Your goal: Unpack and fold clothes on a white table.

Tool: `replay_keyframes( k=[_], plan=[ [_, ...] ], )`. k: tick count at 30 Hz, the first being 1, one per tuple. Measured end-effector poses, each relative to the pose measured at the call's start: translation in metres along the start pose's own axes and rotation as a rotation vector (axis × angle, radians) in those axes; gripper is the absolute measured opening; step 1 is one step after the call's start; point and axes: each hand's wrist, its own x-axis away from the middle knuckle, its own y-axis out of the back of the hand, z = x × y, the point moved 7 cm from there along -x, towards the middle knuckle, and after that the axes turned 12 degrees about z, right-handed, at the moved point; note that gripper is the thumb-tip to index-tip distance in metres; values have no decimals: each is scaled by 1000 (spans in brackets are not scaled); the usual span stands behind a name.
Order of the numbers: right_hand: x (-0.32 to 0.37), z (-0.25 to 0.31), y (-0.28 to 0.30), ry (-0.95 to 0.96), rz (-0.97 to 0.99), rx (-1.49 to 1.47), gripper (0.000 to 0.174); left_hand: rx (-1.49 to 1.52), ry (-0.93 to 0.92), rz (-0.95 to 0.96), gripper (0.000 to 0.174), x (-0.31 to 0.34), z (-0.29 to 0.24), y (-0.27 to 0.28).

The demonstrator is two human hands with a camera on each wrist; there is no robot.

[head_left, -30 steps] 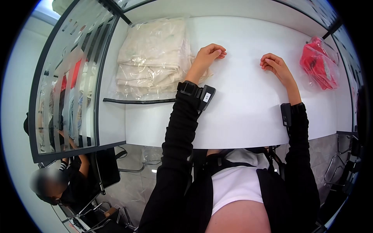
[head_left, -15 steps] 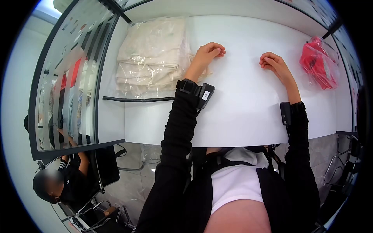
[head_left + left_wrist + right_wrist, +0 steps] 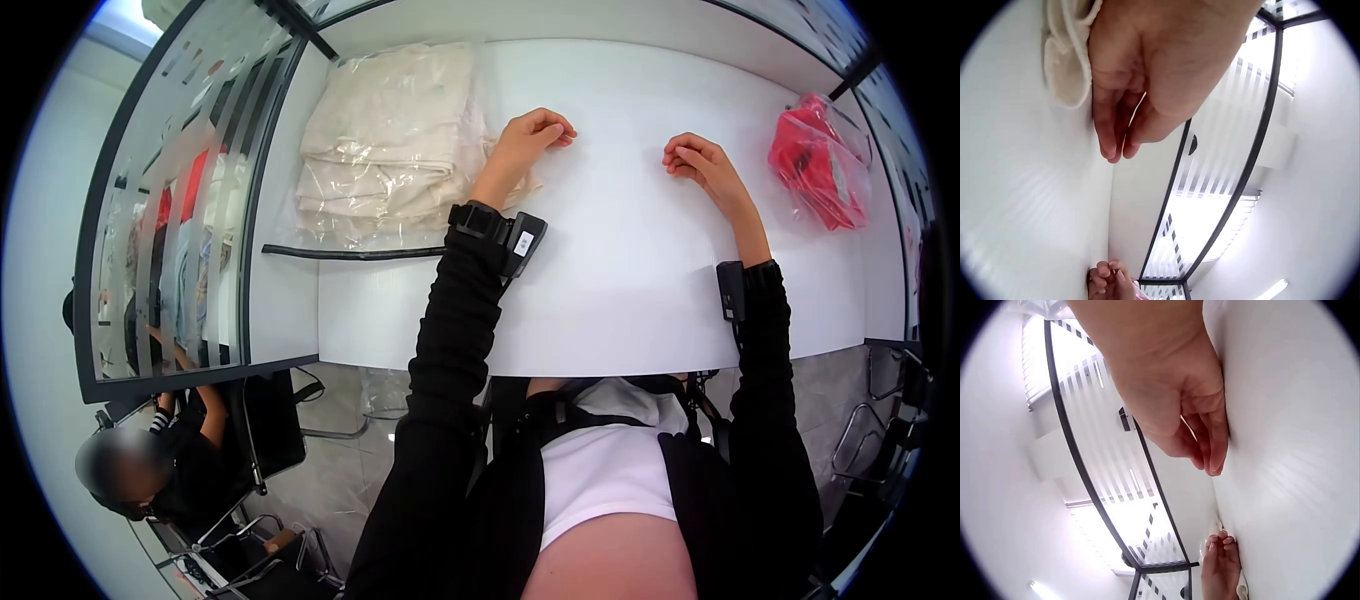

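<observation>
Head view, cream cloth (image 3: 385, 130): folded in clear plastic on our worktop (image 3: 620, 270), just beside our left hand (image 3: 528, 140).
Red bundle (image 3: 815, 165): crumpled in clear plastic, right of our right hand (image 3: 708, 172).
Fingers (image 3: 1105, 128): loosely bent on both; we grasp nothing.

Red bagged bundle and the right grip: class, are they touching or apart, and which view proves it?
Apart. The head view shows a stretch of white tabletop between the right grip and the red bagged bundle.

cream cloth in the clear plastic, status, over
Cloth folded, bagged, at far left. Left grip beside it, empty, fingers loosely curled. Right grip likewise, off to the right. Black strip along the cloth's near side.
</observation>
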Motion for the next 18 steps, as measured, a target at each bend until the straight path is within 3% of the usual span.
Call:
replay_keyframes(
  k=[18],
  plan=[
    [-1, -1, 1, -9, -13, 2, 15, -12, 16, 4, 14, -1, 2, 1]
  ],
)
